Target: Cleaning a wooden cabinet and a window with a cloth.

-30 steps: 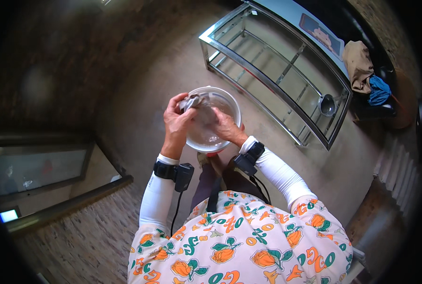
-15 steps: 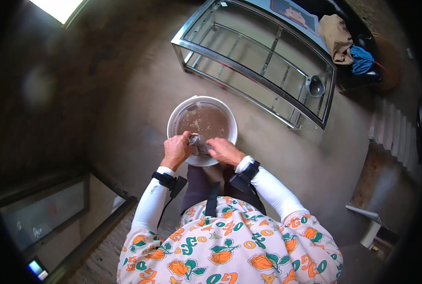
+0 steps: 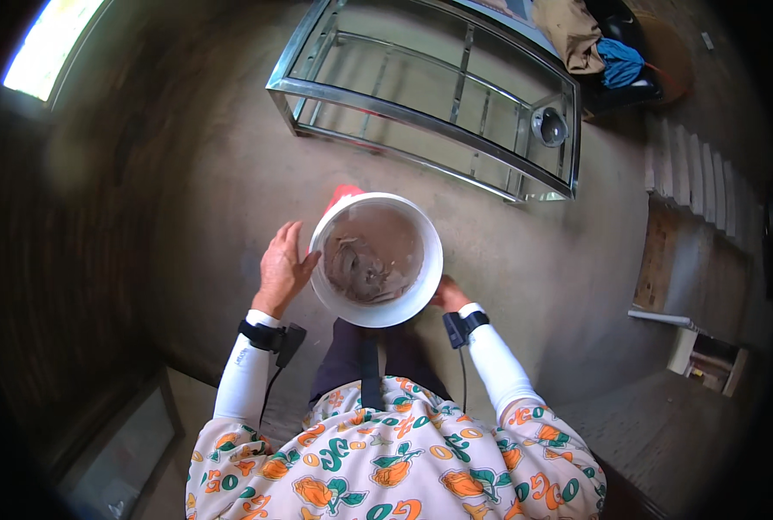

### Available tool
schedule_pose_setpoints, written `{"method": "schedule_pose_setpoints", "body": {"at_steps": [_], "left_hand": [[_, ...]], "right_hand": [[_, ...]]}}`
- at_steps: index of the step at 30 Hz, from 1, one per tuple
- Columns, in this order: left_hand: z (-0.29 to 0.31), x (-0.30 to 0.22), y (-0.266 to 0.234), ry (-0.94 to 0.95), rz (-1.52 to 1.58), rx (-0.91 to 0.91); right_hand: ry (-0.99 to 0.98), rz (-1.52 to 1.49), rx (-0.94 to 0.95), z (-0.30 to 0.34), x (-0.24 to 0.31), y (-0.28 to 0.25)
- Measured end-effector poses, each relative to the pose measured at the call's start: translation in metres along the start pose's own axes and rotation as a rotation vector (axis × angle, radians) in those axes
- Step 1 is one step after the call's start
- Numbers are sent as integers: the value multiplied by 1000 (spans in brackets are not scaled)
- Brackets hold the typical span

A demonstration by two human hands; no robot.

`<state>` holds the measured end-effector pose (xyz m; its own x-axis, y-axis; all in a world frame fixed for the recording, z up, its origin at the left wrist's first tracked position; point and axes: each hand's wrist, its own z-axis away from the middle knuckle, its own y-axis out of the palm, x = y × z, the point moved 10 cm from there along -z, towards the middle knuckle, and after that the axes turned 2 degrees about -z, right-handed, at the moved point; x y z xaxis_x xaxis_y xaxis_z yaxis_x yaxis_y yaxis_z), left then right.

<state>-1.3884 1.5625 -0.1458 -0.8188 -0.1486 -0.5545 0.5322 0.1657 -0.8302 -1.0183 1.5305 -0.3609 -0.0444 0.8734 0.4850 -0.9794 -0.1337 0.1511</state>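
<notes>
Nearest us: our patterned shirt (image 3: 395,459), then dark trousers (image 3: 339,364); a framed glass panel (image 3: 126,459) edges the near left. White sleeves (image 3: 243,381) run out to black wrist straps w/ small boxes.

Our left hand (image 3: 284,270) is just left of the bucket (image 3: 373,317), fingers apart, nothing in them, thumb tip at the rim; touching or just beside, we can't tell. Our right hand (image 3: 450,296) is by the bucket's near right wall, fingers mostly hidden behind it, so we can't tell if they grip.

Bucket's white, round, in front of our legs, btwn both hands. In it: murky brown water (image 3: 395,227) w/ a grey cloth-like heap (image 3: 365,270), mostly toward near left, inside the rim. Smth red (image 3: 343,193) pokes out past the far left rim.

Floor (image 3: 525,286) spreads left & right of the bucket, giving elbow room both sides; a narrower strip runs btwn far rim & the metal rack (image 3: 352,98). Rack's front edge slants, left end to far right. Grey bowl (image 3: 548,126) sits at its right end; tan cloth (image 3: 568,35) & blue cloth (image 3: 620,62) beyond, far right. Bright window (image 3: 53,43), far left.
</notes>
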Motion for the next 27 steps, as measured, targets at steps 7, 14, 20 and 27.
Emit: {"method": "schedule_pose_setpoints", "body": {"at_steps": [7, 14, 20, 27], "left_hand": [[25, 28, 69, -123, 254, 426], [20, 41, 83, -91, 69, 638], [-5, 48, 106, -452, 687, 709], [70, 122, 196, -881, 1208, 947]], "right_hand": [[-160, -242, -6, 24, 9, 21], [-288, 2, -129, 42, 50, 5], [-13, -52, -29, 1, 21, -11], [136, -298, 343, 32, -22, 68]]}}
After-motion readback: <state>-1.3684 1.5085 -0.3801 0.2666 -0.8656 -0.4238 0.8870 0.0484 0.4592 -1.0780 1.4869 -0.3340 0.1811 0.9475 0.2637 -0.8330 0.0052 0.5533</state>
